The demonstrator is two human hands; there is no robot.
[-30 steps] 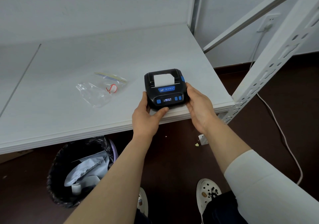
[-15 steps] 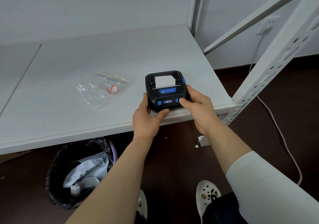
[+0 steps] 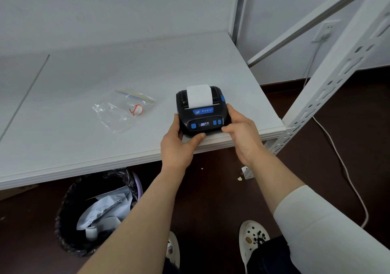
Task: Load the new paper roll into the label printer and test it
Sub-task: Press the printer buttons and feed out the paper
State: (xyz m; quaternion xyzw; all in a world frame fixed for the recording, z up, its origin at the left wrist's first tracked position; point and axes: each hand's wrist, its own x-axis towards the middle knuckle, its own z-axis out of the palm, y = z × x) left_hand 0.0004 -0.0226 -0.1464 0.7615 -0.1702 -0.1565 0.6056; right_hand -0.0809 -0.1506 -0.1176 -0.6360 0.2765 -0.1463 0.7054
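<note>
Gripping the label printer (image 3: 201, 113) from both sides at the desk (image 3: 84, 79) front edge, left hand (image 3: 177, 145) and right hand (image 3: 242, 134) are curling around it, white paper strip (image 3: 199, 96) sticking up just beyond them, plastic bag (image 3: 124, 109) lying left of the left hand.

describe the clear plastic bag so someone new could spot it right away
On the white shelf, look left of the black label printer held by both hands. The clear plastic bag lies flat and apart, a small white item with a red band inside.
</note>
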